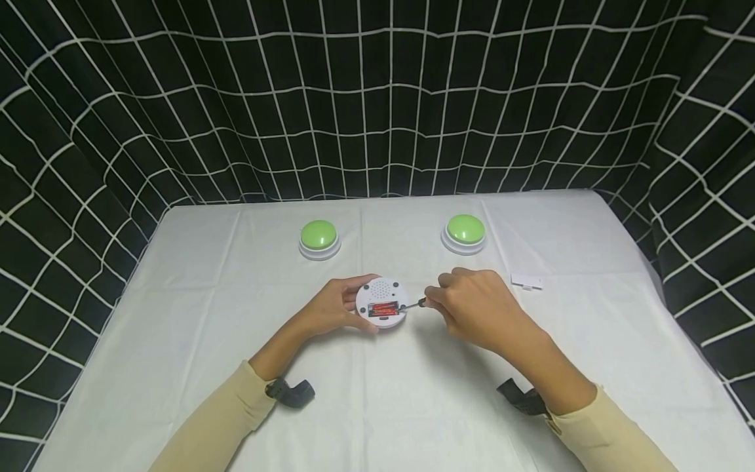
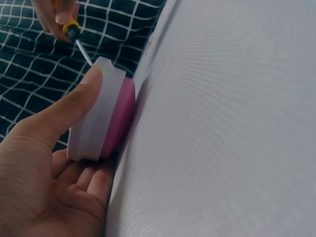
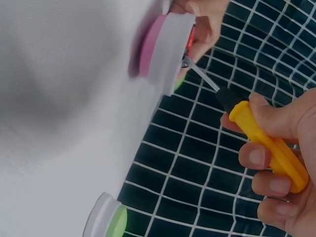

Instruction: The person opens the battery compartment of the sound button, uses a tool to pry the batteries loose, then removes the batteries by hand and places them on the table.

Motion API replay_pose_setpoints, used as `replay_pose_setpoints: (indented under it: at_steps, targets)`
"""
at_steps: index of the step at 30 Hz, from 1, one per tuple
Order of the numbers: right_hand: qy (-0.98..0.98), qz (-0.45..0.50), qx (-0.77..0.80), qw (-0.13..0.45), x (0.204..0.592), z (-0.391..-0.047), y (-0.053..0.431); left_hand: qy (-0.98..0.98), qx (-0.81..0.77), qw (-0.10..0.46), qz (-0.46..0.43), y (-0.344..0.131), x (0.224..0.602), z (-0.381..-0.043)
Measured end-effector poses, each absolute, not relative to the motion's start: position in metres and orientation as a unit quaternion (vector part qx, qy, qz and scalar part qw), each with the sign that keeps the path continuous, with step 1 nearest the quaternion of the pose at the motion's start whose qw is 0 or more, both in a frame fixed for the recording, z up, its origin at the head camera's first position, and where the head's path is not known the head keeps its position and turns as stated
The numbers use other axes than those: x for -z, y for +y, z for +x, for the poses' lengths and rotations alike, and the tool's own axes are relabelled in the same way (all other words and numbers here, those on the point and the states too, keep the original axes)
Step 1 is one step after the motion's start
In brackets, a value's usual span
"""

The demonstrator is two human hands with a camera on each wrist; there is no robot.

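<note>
My left hand (image 1: 330,309) holds a round white push-button light (image 1: 382,288) by its rim, thumb on the near side and fingers behind. Its underside faces up, showing red batteries (image 1: 383,309) in the opened compartment; the pink dome (image 2: 120,118) faces down against the table in the left wrist view. My right hand (image 1: 478,308) grips a screwdriver (image 3: 269,143) with a yellow and black handle. The screwdriver's metal shaft (image 3: 203,75) slants toward the light, its tip at the right end of the batteries. Most of the handle is hidden by the hand in the head view.
Two white buttons with green domes, a left one (image 1: 318,236) and a right one (image 1: 464,231), stand farther back on the white-covered table (image 1: 236,262). A small white battery cover (image 1: 527,282) lies beyond the right wrist. Dark grid-patterned cloth (image 1: 377,98) encloses the back and sides.
</note>
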State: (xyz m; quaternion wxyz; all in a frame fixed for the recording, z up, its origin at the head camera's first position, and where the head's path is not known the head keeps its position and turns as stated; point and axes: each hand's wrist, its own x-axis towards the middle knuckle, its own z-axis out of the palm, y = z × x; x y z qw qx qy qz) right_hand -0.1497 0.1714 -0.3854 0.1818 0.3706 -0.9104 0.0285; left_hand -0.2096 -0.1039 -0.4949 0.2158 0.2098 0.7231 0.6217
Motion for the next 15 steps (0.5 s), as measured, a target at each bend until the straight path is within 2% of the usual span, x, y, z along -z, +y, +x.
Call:
replay_pose_setpoints:
  at_steps: [7,15]
  targets:
    - [-0.915,0.358,-0.041,0.183,0.378,-0.144,0.174,0.73,-0.616,0.213,0.206,-0.104,0.494,-0.211]
    - [-0.914,0.366,-0.126,0.12,0.383,-0.134,0.17,0.726,-0.618,0.219,0.207,-0.104,0.495,-0.211]
